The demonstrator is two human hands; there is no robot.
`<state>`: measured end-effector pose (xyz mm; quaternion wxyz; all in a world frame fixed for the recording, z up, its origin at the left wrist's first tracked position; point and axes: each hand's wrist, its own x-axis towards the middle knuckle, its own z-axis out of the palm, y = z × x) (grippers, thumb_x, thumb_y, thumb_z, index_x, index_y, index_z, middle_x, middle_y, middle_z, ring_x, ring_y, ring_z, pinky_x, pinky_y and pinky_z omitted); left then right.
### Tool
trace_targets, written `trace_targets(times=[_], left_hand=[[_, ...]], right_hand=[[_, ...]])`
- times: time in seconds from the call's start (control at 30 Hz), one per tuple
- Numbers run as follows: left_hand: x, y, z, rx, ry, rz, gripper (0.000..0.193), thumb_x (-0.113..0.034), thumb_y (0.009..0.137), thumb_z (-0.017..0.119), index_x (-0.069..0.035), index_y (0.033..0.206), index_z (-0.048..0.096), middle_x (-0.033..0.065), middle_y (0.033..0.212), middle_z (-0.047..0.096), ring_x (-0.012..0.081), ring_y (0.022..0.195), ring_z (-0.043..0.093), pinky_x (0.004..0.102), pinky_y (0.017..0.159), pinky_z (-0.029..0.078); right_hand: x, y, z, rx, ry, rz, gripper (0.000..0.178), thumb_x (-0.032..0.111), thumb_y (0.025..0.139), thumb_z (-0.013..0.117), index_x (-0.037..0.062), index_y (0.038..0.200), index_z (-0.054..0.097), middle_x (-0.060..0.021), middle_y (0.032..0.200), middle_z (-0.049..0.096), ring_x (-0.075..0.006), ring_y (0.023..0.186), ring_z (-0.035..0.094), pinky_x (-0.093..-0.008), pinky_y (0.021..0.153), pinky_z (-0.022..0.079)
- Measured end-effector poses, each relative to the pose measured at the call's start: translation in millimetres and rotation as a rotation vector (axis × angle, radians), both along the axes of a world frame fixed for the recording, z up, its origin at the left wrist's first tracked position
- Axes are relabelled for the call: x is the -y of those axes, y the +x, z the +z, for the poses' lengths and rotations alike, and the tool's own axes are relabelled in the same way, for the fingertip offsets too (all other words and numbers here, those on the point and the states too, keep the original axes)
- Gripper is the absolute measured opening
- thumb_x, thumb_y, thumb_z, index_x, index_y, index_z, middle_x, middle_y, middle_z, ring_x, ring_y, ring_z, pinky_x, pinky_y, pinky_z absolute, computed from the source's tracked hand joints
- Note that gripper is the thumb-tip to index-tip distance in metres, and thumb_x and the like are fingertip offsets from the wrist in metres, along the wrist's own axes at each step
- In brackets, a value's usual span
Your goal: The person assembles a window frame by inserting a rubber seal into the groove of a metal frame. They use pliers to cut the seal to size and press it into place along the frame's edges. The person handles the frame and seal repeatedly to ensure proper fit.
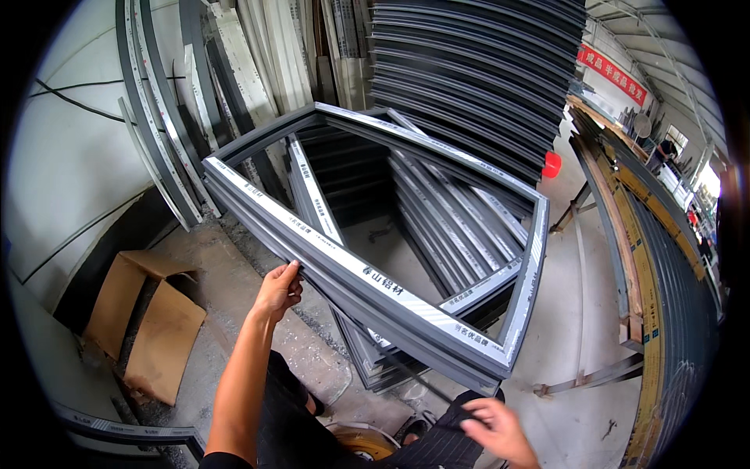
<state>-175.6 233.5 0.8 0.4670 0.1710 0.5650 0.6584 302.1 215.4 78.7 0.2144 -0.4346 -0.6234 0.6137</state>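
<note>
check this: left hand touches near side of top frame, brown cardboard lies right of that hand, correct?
One slip: the head view shows the brown cardboard to the left, not right, of the left hand. The hand does touch the near side of the top frame.

Strong daylight from the far right burns the bright opening (709, 181) out to white, while deep shadow gathers inside the dark frames (383, 280). The right hand (498, 428) is softened by motion blur; the left hand (278, 292) looks crisp. Fisheye distortion bends straight edges toward a black, vignetted rim.
</note>
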Motion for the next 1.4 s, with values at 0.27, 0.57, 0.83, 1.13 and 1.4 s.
trace_targets(times=[0.27, 0.57, 0.83, 1.13, 1.4], left_hand=[[5, 80, -3, -0.042, -0.072, -0.101, 0.033, -0.039, 0.087, 0.069, -0.01, 0.09, 0.053, -0.0025, 0.07, 0.05, 0.0082, 0.063, 0.048, 0.0242, 0.059, 0.04], [8, 152, -4, -0.331, -0.067, 0.002, 0.044, -0.034, 0.085, 0.073, -0.005, 0.103, 0.047, -0.0009, 0.081, 0.049, 0.008, 0.071, 0.047, 0.0223, 0.062, 0.041], [16, 203, 23, -1.601, -0.097, 0.617, 0.047, -0.017, 0.07, 0.079, 0.0, 0.104, 0.053, 0.0103, 0.088, 0.056, 0.0324, 0.083, 0.055, 0.0413, 0.085, 0.044], [31, 222, 7, -1.627, 0.27, 0.225, 0.029, -0.001, 0.072, 0.072, -0.004, 0.1, 0.065, 0.0098, 0.099, 0.062, 0.03, 0.103, 0.059, 0.04, 0.09, 0.048], [23, 208, 10, -1.686, 0.336, 0.099, 0.035, -0.008, 0.066, 0.079, -0.003, 0.098, 0.067, 0.0097, 0.097, 0.062, 0.0295, 0.099, 0.06, 0.0421, 0.092, 0.05]], right_hand=[[-29, 49, 21, 0.167, 0.423, -0.193, 0.018, -0.004, 0.078, 0.069, -0.0054, 0.094, 0.06, -0.0062, 0.078, 0.065, -0.0097, 0.069, 0.062, -0.0231, 0.063, 0.05], [-38, 55, -2, 0.038, 0.443, -0.161, 0.018, -0.004, 0.078, 0.069, -0.0033, 0.092, 0.058, -0.0051, 0.077, 0.064, -0.0089, 0.068, 0.06, -0.0228, 0.063, 0.049], [-39, 58, -19, 0.15, 0.707, -0.131, 0.02, 0.006, 0.076, 0.075, 0.0005, 0.09, 0.061, -0.0098, 0.077, 0.068, -0.0179, 0.068, 0.068, -0.0269, 0.061, 0.053], [-39, 68, -31, 0.209, 0.795, -0.134, 0.022, 0.011, 0.073, 0.077, 0.0039, 0.088, 0.063, -0.0089, 0.076, 0.065, -0.0239, 0.066, 0.064, -0.0316, 0.059, 0.05], [-41, 65, -31, 0.238, 0.873, -0.148, 0.022, 0.009, 0.071, 0.077, 0.005, 0.09, 0.067, -0.0076, 0.073, 0.063, -0.0235, 0.061, 0.059, -0.032, 0.054, 0.046]])
